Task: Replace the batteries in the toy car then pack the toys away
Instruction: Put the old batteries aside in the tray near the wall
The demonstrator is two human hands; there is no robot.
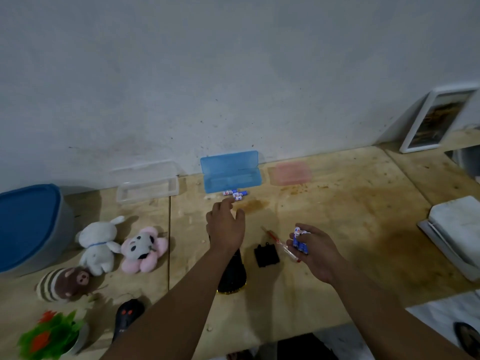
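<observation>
My right hand [315, 252] grips a few blue-and-white batteries [300, 241] above the wooden table [337, 203]. My left hand [226, 224] is stretched forward with loose fingers, just short of a small pile of loose batteries [235, 194] lying in front of an open blue case [231, 172]. The black toy car [232, 275] lies under my left forearm, partly hidden. Its black battery cover [266, 255] lies to the right of it, beside a red-handled screwdriver [280, 245]. A black remote [128, 317] rests near the front left.
Three plush toys sit at left: a white rabbit [100, 242], a pink one [144, 249], a striped brown one [63, 283]. A blue-lidded bin [28, 227] stands far left, with a clear case [148, 188] and pink case [289, 173] by the wall. A green plastic plant [49, 336] is front left.
</observation>
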